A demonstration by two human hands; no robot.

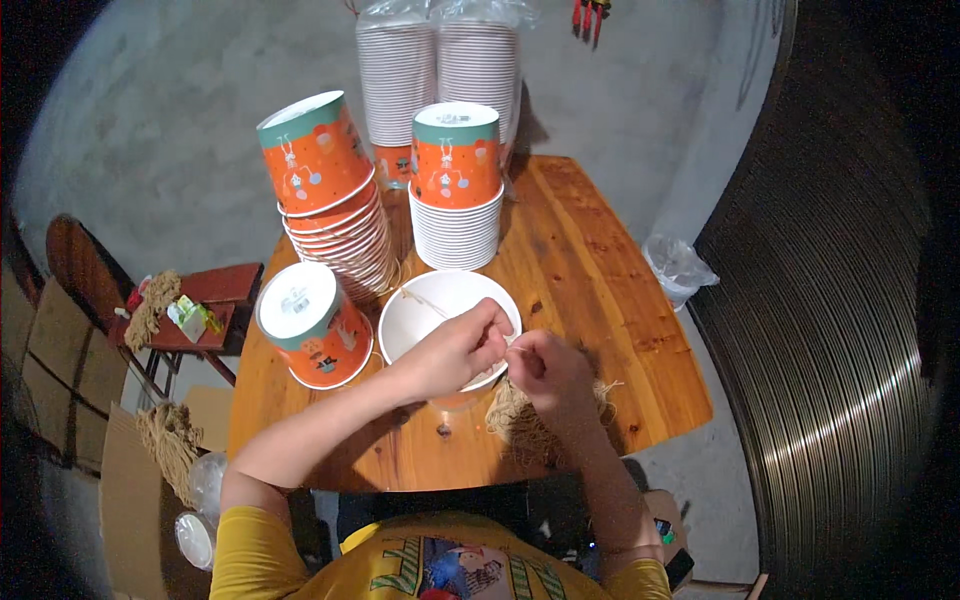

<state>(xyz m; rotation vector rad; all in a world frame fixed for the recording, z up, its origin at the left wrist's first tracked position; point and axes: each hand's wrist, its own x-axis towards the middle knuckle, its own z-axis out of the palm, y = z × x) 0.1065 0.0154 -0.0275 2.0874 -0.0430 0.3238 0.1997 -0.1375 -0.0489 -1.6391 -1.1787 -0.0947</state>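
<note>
Centre stage: While the left hand (458, 352) arches over the open white tub (408, 325), its fingers curl inward, nearly closed; whether they grip anything, I cannot tell.
Right beside it: the right hand (552, 372) is in tight, thumb and forefinger pinched together on a thin strand (517, 348), just at the tub's right rim.
Inside the tub: a pale cord (424, 303) slants across the white wall and slips from sight behind the left hand.
Under the right wrist: a tan bundle of string (520, 425) sprawls on the wooden table (590, 270), loose ends showing on both sides.
Left flank: an orange tub (325, 340) stands upside down, white base up, near the open one.
Behind that: a leaning stack (320, 165) of orange tubs, upside down, and to its right a straighter stack (456, 175), orange on top, white rims packed below.
Back row: two tall white stacks (397, 75) in clear plastic, side by side.
</note>
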